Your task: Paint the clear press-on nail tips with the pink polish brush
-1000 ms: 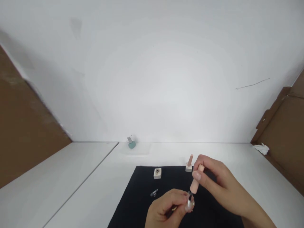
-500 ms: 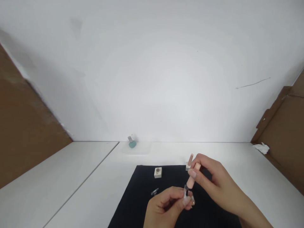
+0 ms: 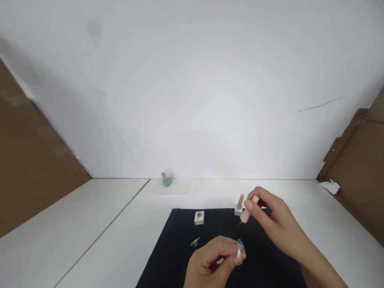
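Note:
Between the thumb and fingers of my left hand is a small clear false nail tip, upright near the mat's front; its lower part is hidden by the fingers. My right hand pinches a pale pink nail polish brush by its cap. The dark bristle end points down to the left, above the nail tip and apart from it. An uncapped white square polish bottle stands on the black mat. Just left of my right hand is a polish bottle with a dusky pink cap.
A small clear piece on a stand lies on the mat left of my left hand. Farther back, a teal bottle with a grey cap leans on a clear tray. Crumpled white tissue lies by the brown cardboard at right.
My right hand has lifted the brush up and to the right, away from the nail tip. My left hand has shifted slightly to the right, still holding the tip.

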Available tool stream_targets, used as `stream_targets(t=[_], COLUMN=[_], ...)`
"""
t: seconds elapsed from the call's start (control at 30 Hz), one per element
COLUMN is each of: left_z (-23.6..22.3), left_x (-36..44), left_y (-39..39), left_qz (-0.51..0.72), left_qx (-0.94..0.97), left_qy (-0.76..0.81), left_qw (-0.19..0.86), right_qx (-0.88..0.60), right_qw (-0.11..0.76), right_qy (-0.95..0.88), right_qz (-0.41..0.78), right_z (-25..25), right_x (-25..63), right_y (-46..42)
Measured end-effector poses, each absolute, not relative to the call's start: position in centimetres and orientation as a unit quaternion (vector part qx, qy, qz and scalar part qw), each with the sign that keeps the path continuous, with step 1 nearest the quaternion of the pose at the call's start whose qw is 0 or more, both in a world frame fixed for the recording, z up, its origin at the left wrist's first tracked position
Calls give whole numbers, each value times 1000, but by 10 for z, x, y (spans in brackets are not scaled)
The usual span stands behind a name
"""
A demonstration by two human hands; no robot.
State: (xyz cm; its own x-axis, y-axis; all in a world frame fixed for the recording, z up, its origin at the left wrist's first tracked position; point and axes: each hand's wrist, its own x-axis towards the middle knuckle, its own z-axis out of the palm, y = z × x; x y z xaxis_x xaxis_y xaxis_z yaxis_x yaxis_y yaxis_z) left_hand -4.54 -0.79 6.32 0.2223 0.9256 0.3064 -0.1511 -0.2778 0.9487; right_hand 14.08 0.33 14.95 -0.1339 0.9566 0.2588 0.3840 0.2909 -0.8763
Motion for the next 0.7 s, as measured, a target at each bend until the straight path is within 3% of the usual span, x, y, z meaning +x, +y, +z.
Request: stream_targets(t=[0.17,0.37,0.6,0.7], left_z=[63,63,63,64], left_x=[-47,-49,-46,-46], left_y=[-4,0,-4,-5], left_qz=[544,529,536,525], left_qx=[653,707,704,719], left_qy=[327,322,352,340], left_qw=[414,343,306,304], right_qx=[-463,-517,-464,-473], right_qw=[368,405,342,357], right_qy=[-719,-683,-739,-733], right_qz=[365,319,349,335], right_z=[152,147,156,152], right_x=[142,145,142,140], right_y=[1,8,-2,0])
